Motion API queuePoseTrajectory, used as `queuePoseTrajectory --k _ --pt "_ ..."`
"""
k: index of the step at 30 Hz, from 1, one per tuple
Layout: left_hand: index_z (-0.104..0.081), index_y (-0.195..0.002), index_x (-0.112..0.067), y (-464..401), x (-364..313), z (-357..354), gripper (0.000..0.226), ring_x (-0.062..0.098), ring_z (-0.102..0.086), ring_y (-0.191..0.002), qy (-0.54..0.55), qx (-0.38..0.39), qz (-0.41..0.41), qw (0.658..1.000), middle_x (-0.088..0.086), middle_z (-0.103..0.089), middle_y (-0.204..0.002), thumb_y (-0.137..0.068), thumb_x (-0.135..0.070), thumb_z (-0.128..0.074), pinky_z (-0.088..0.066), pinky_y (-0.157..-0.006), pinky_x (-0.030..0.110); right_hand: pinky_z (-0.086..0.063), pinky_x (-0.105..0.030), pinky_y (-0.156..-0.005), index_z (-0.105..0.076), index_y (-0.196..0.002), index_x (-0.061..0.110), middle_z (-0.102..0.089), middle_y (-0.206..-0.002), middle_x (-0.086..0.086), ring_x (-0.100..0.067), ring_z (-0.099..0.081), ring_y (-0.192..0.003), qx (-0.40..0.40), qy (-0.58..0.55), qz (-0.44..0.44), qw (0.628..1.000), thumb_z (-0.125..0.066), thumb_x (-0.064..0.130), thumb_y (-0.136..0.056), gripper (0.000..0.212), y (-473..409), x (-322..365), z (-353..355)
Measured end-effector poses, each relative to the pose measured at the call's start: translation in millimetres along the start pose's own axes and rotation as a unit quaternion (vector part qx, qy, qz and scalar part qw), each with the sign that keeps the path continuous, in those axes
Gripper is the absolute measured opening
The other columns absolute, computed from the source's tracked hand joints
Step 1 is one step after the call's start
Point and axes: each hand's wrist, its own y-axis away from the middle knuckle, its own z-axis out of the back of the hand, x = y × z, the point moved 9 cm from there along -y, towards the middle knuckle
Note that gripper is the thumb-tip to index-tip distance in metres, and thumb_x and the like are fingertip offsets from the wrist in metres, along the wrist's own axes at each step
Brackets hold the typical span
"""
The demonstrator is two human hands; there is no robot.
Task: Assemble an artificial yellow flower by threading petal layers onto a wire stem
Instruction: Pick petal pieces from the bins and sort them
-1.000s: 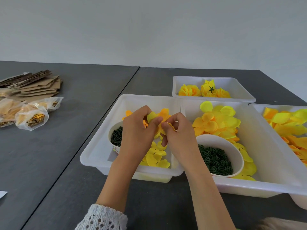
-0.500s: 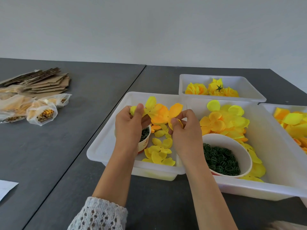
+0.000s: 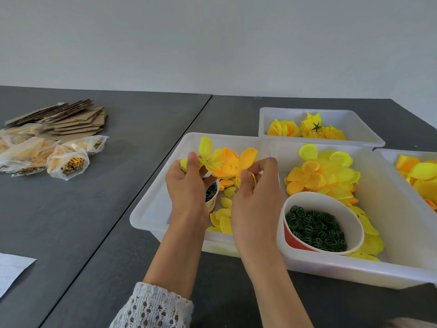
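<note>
My left hand [image 3: 186,185] pinches a yellow-orange petal layer [image 3: 223,163] and holds it up over the left white tray [image 3: 151,209]. My right hand [image 3: 256,192] is close beside it, fingers curled, pinching the same layer's right petal and a small yellow petal piece [image 3: 252,179]. A thin wire [image 3: 270,153] seems to stick up just above my right fingertips, though it is very faint. Loose small petals [image 3: 223,217] lie in the tray below my hands. A small cup of green rings [image 3: 211,194] stands partly hidden behind my left hand.
A red paper cup of green rings [image 3: 319,223] stands in the middle tray [image 3: 383,275] with larger yellow petals [image 3: 324,172]. A back tray [image 3: 264,121] holds finished flowers [image 3: 307,129]. Another petal tray [image 3: 387,155] is at far right. Cardboard [image 3: 71,119] and plastic bags [image 3: 66,159] lie left; paper [image 3: 11,271] at lower left.
Both hands have risen from the tray with the petal layer, which now spreads open between them. The camera view has shifted slightly left and down.
</note>
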Motion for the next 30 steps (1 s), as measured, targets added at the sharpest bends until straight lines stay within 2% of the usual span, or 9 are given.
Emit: queuePoseTrajectory --k 3,8,11,14,17,20,23,26,30 --pt "-0.057 -0.086 -0.011 4 -3 0 0.026 0.01 -0.071 -0.07 -0.024 -0.001 -0.009 1.0 0.004 -0.072 -0.083 -0.103 -0.029 -0.048 -0.055 -0.058 0.021 -0.035 -0.006 -0.055 -0.043 -0.092 0.016 -0.048 -0.069 0.015 0.01 -0.05 -0.07 -0.011 0.014 0.022 1.0 -0.051 0.006 -0.096 0.013 2 7 3" --pt "-0.053 -0.097 -0.023 9 -31 -12 0.023 0.0 -0.069 -0.067 -0.241 0.091 -0.087 0.962 -0.011 -0.072 -0.069 -0.09 -0.043 -0.064 -0.053 -0.068 0.025 -0.033 -0.016 -0.05 -0.038 -0.093 0.018 -0.045 -0.067 0.014 -0.006 -0.048 -0.058 -0.008 0.061 0.062 0.996 -0.048 0.01 -0.098 0.013 -4 13 14" --pt "-0.053 -0.11 -0.035 21 -42 -24 0.046 -0.003 -0.063 -0.065 -0.366 0.143 -0.126 0.911 -0.011 -0.068 -0.073 -0.075 -0.058 -0.071 -0.046 -0.062 0.023 -0.033 -0.016 -0.052 -0.037 -0.091 0.017 -0.044 -0.064 0.014 -0.006 -0.048 -0.059 0.007 0.061 0.071 0.996 -0.047 0.011 -0.097 0.013 -1 17 16" --pt "-0.06 -0.098 -0.037 34 -53 -31 0.036 -0.008 -0.059 -0.064 -0.448 0.138 -0.185 0.864 -0.015 -0.064 -0.075 -0.071 -0.054 -0.077 -0.044 -0.054 0.015 -0.036 -0.015 -0.054 -0.036 -0.09 0.019 -0.042 -0.065 0.014 -0.005 -0.049 -0.062 0.01 0.055 0.078 0.995 -0.047 0.011 -0.096 0.015 7 23 19" --pt "-0.057 -0.094 -0.037 44 -59 -31 0.029 -0.005 -0.061 -0.065 -0.48 0.125 -0.199 0.845 -0.014 -0.064 -0.079 -0.075 -0.046 -0.077 -0.045 -0.05 0.015 -0.035 -0.016 -0.051 -0.035 -0.089 0.019 -0.042 -0.065 0.012 -0.005 -0.047 -0.063 0.017 0.038 0.067 0.997 -0.047 0.009 -0.095 0.017 13 21 24" --pt "-0.054 -0.103 -0.034 56 -57 -36 0.03 0.004 -0.061 -0.073 -0.486 0.152 -0.216 0.833 -0.011 -0.062 -0.086 -0.081 -0.034 -0.073 -0.053 -0.056 0.029 -0.035 -0.022 -0.049 -0.034 -0.09 0.022 -0.044 -0.063 0.007 -0.008 -0.048 -0.059 0.032 0.027 0.046 0.998 -0.05 0.012 -0.094 0.018 17 19 25" --pt "-0.06 -0.09 -0.027 68 -55 -40 0.01 0.004 -0.057 -0.058 -0.48 0.179 -0.244 0.824 -0.009 -0.064 -0.072 -0.085 -0.02 -0.065 -0.05 -0.053 0.026 -0.049 -0.037 -0.056 -0.039 -0.098 0.024 -0.061 -0.073 0.0 -0.019 -0.061 -0.062 0.083 -0.012 -0.049 0.995 -0.056 0.028 -0.092 0.019 16 5 21" --pt "-0.057 -0.078 -0.026 73 -53 -37 0.014 0.006 -0.055 -0.057 -0.462 0.191 -0.25 0.829 -0.009 -0.059 -0.064 -0.087 -0.018 -0.065 -0.045 -0.052 0.02 -0.049 -0.026 -0.046 -0.055 -0.088 0.012 -0.066 -0.075 -0.014 -0.019 -0.063 -0.047 0.144 -0.019 -0.115 0.983 -0.054 0.029 -0.093 0.018 11 -7 18" --pt "-0.05 -0.076 -0.03 80 -48 -36 0.023 0.004 -0.056 -0.067 -0.463 0.193 -0.259 0.825 -0.011 -0.06 -0.073 -0.091 -0.019 -0.065 -0.042 -0.057 0.015 -0.043 -0.017 -0.04 -0.057 -0.072 0.01 -0.065 -0.068 -0.013 -0.015 -0.062 -0.041 0.145 0.021 -0.098 0.984 -0.05 0.019 -0.091 0.022 5 -5 25"
